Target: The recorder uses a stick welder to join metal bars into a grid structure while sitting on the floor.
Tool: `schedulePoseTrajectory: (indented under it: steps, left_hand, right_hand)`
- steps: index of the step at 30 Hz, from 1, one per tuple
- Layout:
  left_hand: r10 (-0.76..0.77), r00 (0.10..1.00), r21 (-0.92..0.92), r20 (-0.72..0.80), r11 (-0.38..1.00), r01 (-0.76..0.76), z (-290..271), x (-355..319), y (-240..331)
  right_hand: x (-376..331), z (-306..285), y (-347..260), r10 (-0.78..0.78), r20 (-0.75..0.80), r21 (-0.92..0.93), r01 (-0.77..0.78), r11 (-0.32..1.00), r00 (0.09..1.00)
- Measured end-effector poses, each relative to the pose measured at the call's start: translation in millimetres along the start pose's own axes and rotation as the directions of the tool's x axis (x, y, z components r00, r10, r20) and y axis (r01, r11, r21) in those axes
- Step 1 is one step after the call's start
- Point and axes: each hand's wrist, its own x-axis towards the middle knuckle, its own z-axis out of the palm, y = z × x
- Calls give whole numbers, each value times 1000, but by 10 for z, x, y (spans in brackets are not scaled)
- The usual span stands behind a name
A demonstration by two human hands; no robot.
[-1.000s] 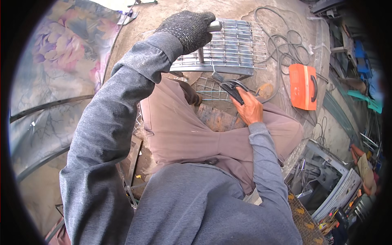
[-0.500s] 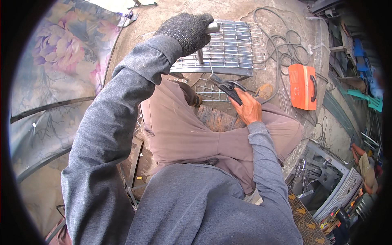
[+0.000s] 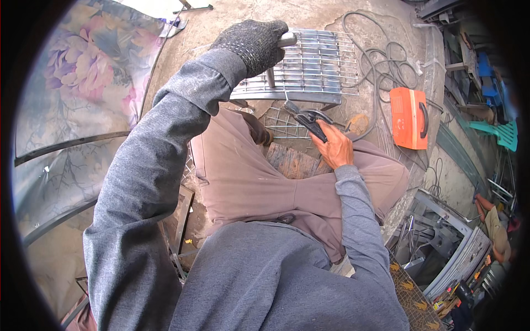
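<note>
My left hand (image 3: 251, 47), in a dark knitted glove, is closed around a grey metal bar (image 3: 287, 39). Its rounded end sticks out past the fingers. Below the fist, a metal rod (image 3: 270, 78) stands against the wire mesh (image 3: 314, 67); whether it joins the bar is hidden. My bare right hand (image 3: 334, 144) grips a black welding electrode holder (image 3: 310, 122). A thin electrode (image 3: 285, 94) rises from the holder's jaws to the mesh's near edge. The mesh lies over a flat metal frame (image 3: 317, 97) in front of my knees.
An orange box-shaped machine with a handle (image 3: 407, 118) stands to the right, beside looped cable (image 3: 389, 63) on the concrete floor. Floral cloth (image 3: 83, 71) hangs at left. Metal parts (image 3: 436, 237) are piled at lower right. A wooden block (image 3: 292, 160) lies between my legs.
</note>
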Motion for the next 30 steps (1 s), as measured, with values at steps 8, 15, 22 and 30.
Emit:
schedulePoseTrajectory:
  steps: [8, 15, 22, 30]
  left_hand:
    - [9, 1000, 1, -6, 1000, -9, -10, 3, 18]
    - [8, 1000, -10, 20, 1000, -7, 1, 34, -16]
    - [-14, 998, 24, 61, 1000, 12, -14, 58, 28]
    - [61, 998, 7, 6, 998, -61, 85, 65, -73]
  right_hand:
    - [31, -10, 20, 51, 26, 79, -53, 995, 998]
    - [62, -59, -35, 162, 106, 226, -182, 957, 981]
    - [18, 15, 107, 95, 45, 175, -101, 979, 994]
    - [28, -30, -25, 12, -75, 68, -7, 998, 997]
